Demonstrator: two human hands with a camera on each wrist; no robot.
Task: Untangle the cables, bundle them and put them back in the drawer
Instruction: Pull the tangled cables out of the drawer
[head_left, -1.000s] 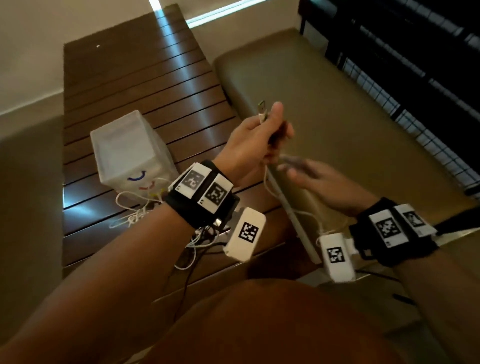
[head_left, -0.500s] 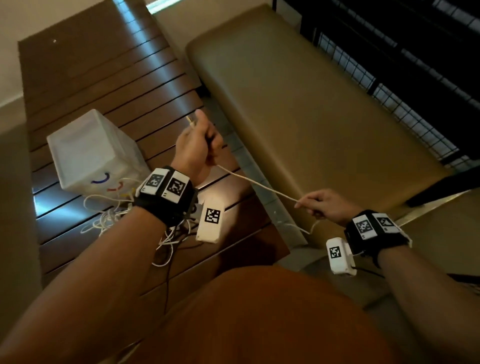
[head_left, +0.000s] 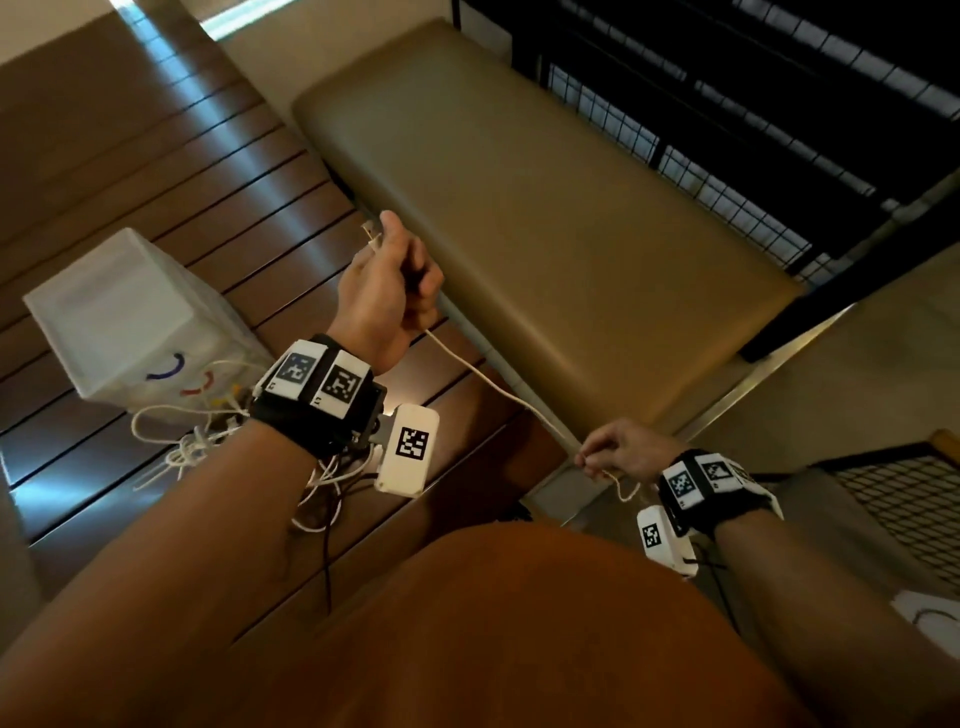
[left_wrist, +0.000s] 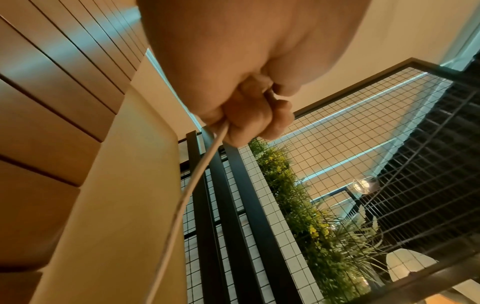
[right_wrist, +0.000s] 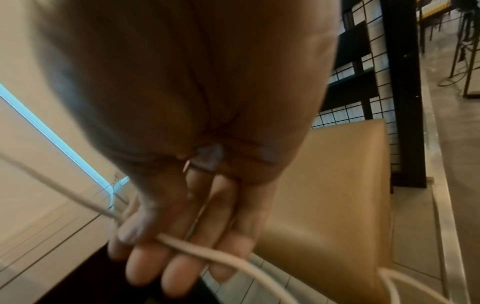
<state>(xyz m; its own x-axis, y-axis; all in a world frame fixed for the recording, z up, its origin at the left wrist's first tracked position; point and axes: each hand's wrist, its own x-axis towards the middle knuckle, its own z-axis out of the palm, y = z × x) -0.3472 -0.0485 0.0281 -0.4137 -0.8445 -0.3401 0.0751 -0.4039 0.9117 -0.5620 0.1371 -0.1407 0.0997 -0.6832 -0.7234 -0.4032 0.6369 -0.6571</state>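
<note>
Stretching between two raised hands, a white cable (head_left: 483, 376) ran nearly taut above the slatted wooden table (head_left: 218, 192). The left hand (head_left: 387, 288) was held higher and farther out, its fingers (left_wrist: 249, 115) curled into a fist round one end of the cable, whose plug (head_left: 370, 228) stuck out above the thumb. The right hand (head_left: 621, 449) sat lower and nearer the body, beyond the table's edge, pinching the cable between thumb and curled fingers (right_wrist: 145, 259); a short slack tail hung past them in a loop. Both wrists wore black bands with printed markers and small white camera boxes.

On the table, left of the left forearm, stood a translucent white drawer (head_left: 124, 322) with coloured arcs on its front. A tangle of white cables (head_left: 192, 436) lay on the slats just in front of it, partly hidden under the left wrist. Beside the table ran a tan padded bench (head_left: 545, 218), and behind that a black wire-grid partition (head_left: 727, 171). The left wrist view showed green plants (left_wrist: 306, 216) beyond the grid and a round lamp (left_wrist: 365, 184).
</note>
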